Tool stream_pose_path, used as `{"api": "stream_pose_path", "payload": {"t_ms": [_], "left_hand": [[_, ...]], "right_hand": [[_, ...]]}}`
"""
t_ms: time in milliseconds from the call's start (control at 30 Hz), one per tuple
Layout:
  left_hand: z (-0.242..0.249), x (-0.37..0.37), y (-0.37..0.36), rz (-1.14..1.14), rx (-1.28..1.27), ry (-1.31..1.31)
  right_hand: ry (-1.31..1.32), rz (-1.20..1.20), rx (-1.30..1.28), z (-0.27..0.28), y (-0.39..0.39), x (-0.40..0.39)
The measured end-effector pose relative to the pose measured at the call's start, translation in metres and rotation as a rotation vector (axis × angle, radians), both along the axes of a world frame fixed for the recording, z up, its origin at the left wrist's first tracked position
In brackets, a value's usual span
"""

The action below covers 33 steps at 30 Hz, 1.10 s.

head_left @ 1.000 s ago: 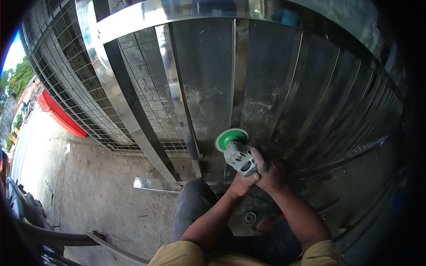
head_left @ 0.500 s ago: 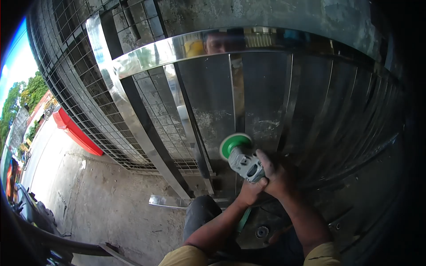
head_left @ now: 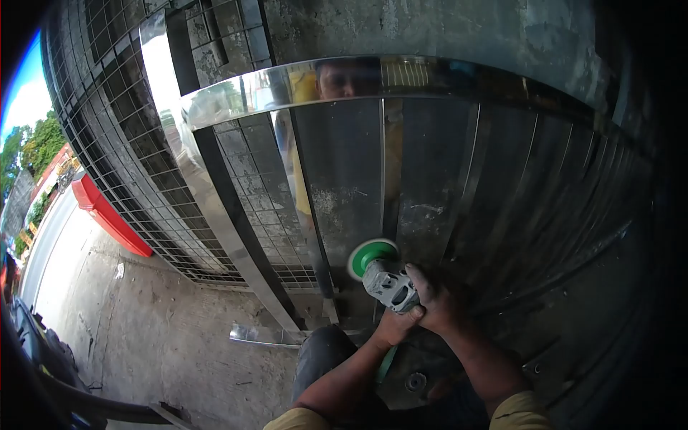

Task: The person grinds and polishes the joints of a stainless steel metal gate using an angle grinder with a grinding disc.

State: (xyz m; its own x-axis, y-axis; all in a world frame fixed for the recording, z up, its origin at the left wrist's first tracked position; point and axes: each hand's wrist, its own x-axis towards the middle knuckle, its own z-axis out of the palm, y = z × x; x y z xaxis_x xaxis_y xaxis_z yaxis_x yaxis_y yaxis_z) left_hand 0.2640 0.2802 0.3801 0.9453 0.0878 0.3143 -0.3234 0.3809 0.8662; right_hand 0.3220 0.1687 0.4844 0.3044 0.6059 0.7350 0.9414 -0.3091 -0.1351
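Note:
My right hand [head_left: 441,307] wraps round the body of a grey angle grinder [head_left: 391,285], with the thumb along its side. My left hand [head_left: 398,326] is closed at the grinder's rear end, against the right hand. A green disc with a pale rim [head_left: 373,259] sits on the tool's head, blurred at its edge. This disc overlaps the lower part of a shiny metal railing, between two upright bars [head_left: 391,179]. Across the top runs the railing's mirror-like rail [head_left: 351,79], which reflects a person. A wide polished end post [head_left: 215,186] slants down at the left.
Wire mesh [head_left: 122,165] stands behind the railing on the left. A flat metal strip [head_left: 261,336] lies by my knee [head_left: 322,355]. On the floor at lower right is a round metal part [head_left: 416,382]. A red barrier [head_left: 111,218] stands towards the road.
The grinder and both hands have moved slightly down and left against the railing. The whole view has also shifted a little. Both hands keep their hold.

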Motion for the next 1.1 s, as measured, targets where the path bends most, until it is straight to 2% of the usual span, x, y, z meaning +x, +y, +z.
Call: {"api": "stream_pose_path", "payload": {"t_ms": [67,233,400,533,633,733,833,1100], "left_hand": [[0.012,0.002,0.001,-0.018,-0.017,-0.004],[0.080,0.015,0.004,0.050,-0.038,-0.077],[0.146,0.029,0.015,-0.046,-0.144,-0.140],[0.175,0.033,0.010,-0.066,-0.140,-0.186],[0.166,0.036,0.000,-0.073,-0.155,-0.172],[0.134,0.034,-0.015,-0.033,-0.192,-0.158],[0.119,0.033,-0.023,0.002,-0.186,-0.141],[0.178,0.047,-0.011,0.039,-0.116,-0.232]], "right_hand": [[0.032,-0.044,-0.025,0.008,-0.001,-0.001],[0.074,-0.056,-0.046,0.058,0.007,0.011],[0.014,-0.092,0.010,0.116,0.019,0.017],[0.139,-0.109,0.068,0.133,0.014,0.020],[0.118,-0.115,0.057,0.128,0.005,0.021],[0.077,-0.103,-0.078,0.111,-0.006,0.023],[0.076,-0.031,-0.099,0.101,-0.010,0.025],[0.034,-0.048,-0.043,0.153,-0.002,0.037]]}}
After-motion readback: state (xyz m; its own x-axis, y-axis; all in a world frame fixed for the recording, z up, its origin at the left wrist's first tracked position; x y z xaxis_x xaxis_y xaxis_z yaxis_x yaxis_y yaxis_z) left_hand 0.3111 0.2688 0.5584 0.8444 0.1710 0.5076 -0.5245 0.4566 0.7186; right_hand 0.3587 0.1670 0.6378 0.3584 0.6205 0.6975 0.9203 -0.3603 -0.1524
